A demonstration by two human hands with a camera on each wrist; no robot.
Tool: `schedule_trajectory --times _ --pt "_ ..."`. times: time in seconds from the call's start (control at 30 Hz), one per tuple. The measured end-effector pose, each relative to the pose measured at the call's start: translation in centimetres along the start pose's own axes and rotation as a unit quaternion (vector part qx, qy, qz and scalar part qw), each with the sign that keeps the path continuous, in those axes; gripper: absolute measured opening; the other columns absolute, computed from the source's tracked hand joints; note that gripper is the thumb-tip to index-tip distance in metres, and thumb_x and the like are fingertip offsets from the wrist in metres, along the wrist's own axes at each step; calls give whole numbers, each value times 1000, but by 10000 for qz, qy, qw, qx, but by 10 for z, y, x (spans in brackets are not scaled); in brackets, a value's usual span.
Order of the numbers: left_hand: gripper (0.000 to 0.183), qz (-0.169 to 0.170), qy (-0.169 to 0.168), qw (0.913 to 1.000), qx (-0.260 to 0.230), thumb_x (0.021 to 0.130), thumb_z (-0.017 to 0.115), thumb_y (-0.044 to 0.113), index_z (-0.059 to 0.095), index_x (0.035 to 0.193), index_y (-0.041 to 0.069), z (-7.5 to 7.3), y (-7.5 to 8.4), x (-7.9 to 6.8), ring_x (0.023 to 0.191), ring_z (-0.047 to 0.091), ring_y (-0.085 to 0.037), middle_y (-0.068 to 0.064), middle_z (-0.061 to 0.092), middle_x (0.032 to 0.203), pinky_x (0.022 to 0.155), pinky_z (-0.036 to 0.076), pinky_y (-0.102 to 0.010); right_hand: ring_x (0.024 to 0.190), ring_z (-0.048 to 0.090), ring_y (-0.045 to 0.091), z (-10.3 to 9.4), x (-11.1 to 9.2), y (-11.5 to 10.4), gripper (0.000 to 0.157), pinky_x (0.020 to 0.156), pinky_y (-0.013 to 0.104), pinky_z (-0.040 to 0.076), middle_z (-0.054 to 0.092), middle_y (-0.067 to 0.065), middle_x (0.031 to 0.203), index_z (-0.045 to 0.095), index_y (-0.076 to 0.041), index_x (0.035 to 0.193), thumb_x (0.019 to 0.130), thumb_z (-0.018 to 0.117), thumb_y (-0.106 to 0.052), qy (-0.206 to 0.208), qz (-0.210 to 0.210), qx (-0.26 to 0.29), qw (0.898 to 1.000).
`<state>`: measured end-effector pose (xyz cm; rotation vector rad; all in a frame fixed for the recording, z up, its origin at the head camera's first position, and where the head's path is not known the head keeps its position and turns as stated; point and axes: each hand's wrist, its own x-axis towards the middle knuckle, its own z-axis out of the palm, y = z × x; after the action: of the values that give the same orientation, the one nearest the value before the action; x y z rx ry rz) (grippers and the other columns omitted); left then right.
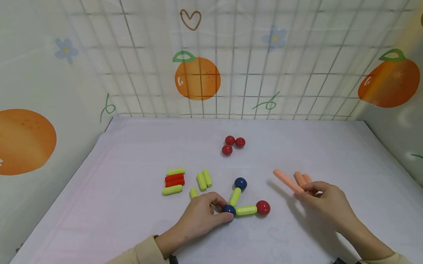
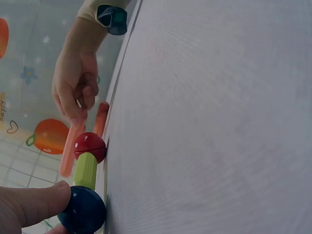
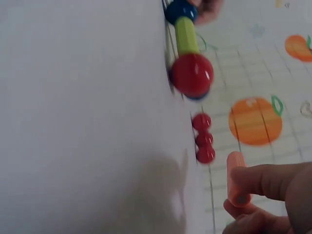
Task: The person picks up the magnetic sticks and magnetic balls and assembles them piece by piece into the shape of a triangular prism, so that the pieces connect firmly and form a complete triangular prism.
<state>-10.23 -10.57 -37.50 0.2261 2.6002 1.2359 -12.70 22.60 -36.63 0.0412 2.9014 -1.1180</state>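
My left hand (image 1: 200, 214) pinches a dark blue ball (image 1: 229, 210) at the corner of a V-shaped piece on the table. From that ball one yellow-green rod (image 1: 235, 197) runs to a second blue ball (image 1: 240, 183). Another yellow-green rod (image 1: 246, 210) leads right to a red ball (image 1: 263, 207). In the left wrist view the thumb presses the side of the held blue ball (image 2: 83, 210). To the right, my right hand (image 1: 327, 204) holds a long salmon rod (image 1: 286, 179) by one end, raised above the table; its tip points left, apart from the V-shaped piece.
Shorter-looking salmon rods (image 1: 299, 178) lie behind my right hand. Three loose red balls (image 1: 227, 150) sit farther back. Left of centre are two red rods (image 1: 174, 180) between yellow-green ones (image 1: 172, 190), and another yellow-green pair (image 1: 201, 181). A printed curtain over a wire grid (image 1: 235, 81) stands behind the table.
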Motion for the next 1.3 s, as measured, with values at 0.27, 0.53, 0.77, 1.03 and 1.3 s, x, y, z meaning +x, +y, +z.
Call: schedule_trajectory --times 0.27,0.53,0.77,1.03,1.3 --pt "30 -33 9 10000 16 80 80 36 69 102 19 0 1 0 67 51 -13 7 68 89 55 37 -20 85 53 18 24 2 -20 34 54 23 41 63 16 107 75 -7 101 81 79 -34 -698 -64 644 9955" --pt "29 -13 19 10000 45 81 80 35 70 102 18 0 1 1 67 50 -12 7 68 89 55 37 -20 49 38 7 32 6 -29 36 46 21 31 48 -4 64 74 -6 103 81 79 -35 -1176 396 1143 9857" --pt "30 -23 13 10000 31 81 80 35 69 102 18 -1 1 1 68 50 -13 7 68 89 55 37 -20 62 47 14 29 8 -27 39 47 24 33 58 5 84 73 -7 106 83 77 -38 -1080 379 1054 9878" --pt "29 9 8 10000 -36 81 80 35 69 102 19 -1 1 0 66 50 -12 7 68 89 55 37 -20 81 54 23 30 11 -20 33 57 26 35 65 4 77 73 -3 100 83 77 -32 -339 -152 -145 9992" --pt "30 4 -10 10000 -63 81 80 36 70 103 18 0 0 -1 66 49 -13 7 67 89 54 36 -20 62 46 16 31 9 -18 37 50 25 34 62 4 73 68 1 103 84 76 -30 -284 -200 -436 9984"
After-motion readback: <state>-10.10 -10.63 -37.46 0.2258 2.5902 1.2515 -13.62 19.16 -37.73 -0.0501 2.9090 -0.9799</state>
